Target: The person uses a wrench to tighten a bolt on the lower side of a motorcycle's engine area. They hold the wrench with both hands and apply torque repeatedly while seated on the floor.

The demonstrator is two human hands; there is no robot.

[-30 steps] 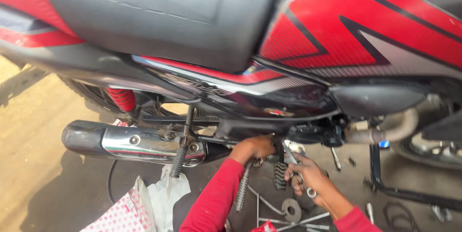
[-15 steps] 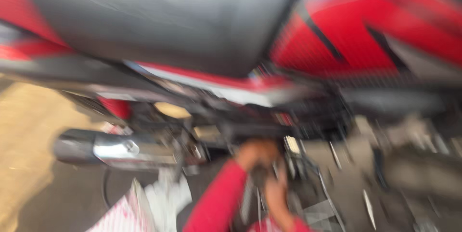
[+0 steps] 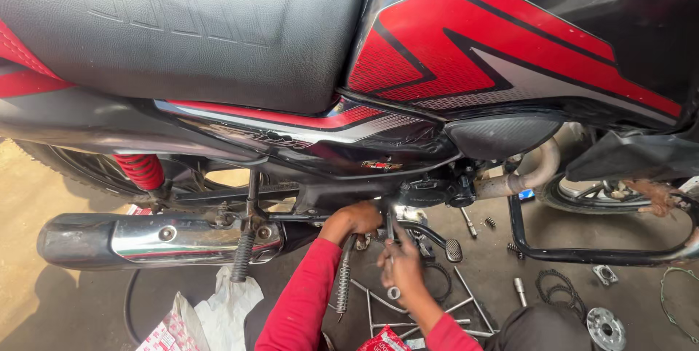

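Our right hand has fingers closed around a spanner, long axis near vertical, head up into the motorcycle frame. Left hand curls under the frame; whether it holds anything, we can't tell.

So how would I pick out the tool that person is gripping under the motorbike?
Start at the chrome exhaust pipe low on the red and black motorcycle and follow it right to the two red-sleeved arms. The right hand grips a slim metal wrench standing nearly upright, its top under the engine beside the left hand. Unlike the loose parts on the floor, it has a ring end below the fist.
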